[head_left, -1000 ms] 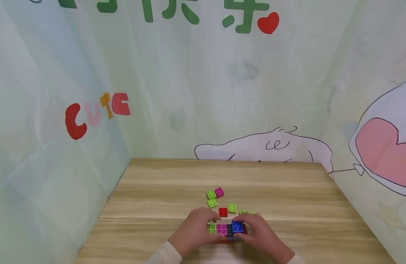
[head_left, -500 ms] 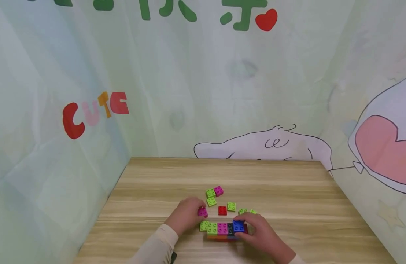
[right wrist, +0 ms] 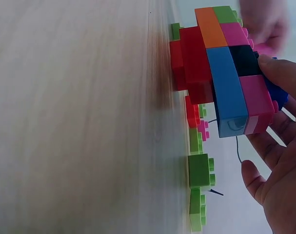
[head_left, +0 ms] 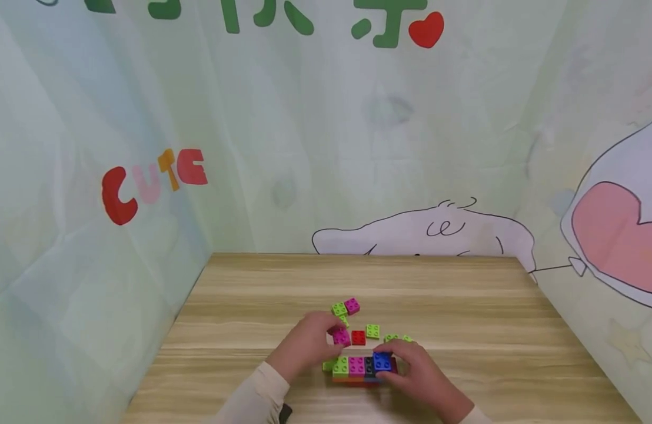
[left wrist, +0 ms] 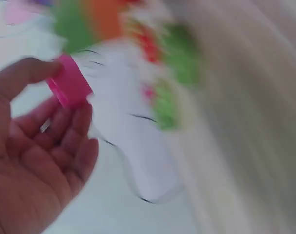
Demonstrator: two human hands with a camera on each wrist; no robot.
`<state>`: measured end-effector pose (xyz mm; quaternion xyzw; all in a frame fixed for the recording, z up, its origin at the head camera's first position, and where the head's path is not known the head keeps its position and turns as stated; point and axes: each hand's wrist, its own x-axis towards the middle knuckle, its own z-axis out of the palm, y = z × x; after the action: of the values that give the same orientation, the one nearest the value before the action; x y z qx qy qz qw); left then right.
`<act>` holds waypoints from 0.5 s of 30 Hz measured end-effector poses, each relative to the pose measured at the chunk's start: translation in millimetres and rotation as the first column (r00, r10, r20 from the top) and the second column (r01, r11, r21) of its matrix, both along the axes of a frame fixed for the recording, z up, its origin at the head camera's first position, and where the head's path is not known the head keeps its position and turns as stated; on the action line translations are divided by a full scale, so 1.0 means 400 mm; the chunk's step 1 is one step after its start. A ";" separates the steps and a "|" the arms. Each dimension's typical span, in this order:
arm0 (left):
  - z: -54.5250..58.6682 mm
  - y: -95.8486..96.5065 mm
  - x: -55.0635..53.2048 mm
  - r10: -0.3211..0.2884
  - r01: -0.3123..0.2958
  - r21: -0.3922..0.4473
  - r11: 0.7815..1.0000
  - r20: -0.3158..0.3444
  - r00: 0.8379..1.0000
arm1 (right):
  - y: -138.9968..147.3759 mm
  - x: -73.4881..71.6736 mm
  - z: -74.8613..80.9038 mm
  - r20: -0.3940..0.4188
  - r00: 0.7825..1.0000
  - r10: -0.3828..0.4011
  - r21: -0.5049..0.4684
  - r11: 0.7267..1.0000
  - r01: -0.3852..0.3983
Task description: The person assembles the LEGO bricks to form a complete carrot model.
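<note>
My left hand (head_left: 305, 344) pinches a magenta toy building brick (head_left: 341, 337) between thumb and fingers, raised behind the left end of a built block of bricks (head_left: 341, 366). The left wrist view shows the pink brick (left wrist: 70, 82) at the fingertips. My right hand (head_left: 422, 377) grips a blue square brick (head_left: 382, 361) on top of the block's right part. From the right wrist, the block shows red bricks (right wrist: 196, 63) at the bottom, a long blue brick (right wrist: 228, 92) and an orange brick (right wrist: 208, 27) above, then green, pink and black bricks (right wrist: 245, 61). The right fingers partly hide the blue square brick.
Behind the block, a red brick (head_left: 358, 337) and a lime brick (head_left: 372, 331) lie on the wooden table (head_left: 241, 294). Farther back are lime bricks (head_left: 339, 308) and a magenta brick (head_left: 352, 305). More lime bricks (head_left: 392, 338) sit near the right fingers. A printed cloth surrounds the table.
My left hand left the block, took hold of the magenta brick to its left, and has carried it right, toward the block. The right hand stays on the blue brick.
</note>
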<state>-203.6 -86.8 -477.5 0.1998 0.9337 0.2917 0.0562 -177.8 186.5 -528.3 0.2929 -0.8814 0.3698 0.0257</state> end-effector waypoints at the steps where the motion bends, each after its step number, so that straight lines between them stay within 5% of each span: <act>1: 0.016 0.011 0.010 -0.049 0.049 0.006 0.999 -0.009 0.999 | 0.000 -0.001 0.000 -0.005 1.000 0.001 -0.004 1.000 -0.001; 6: 0.036 0.058 0.042 -0.223 0.211 -0.098 0.972 -0.121 0.967 | -0.003 -0.008 -0.004 -0.037 0.999 0.022 -0.042 0.999 -0.024; 15: 0.007 0.086 0.054 -0.256 0.235 -0.130 0.963 -0.184 0.949 | -0.011 -0.008 -0.013 -0.009 0.999 0.039 -0.060 0.997 -0.040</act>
<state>-182.1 -52.3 -474.6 0.3395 0.9167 0.2105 0.0089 -180.9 182.2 -533.3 0.3108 -0.8638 0.3954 0.0309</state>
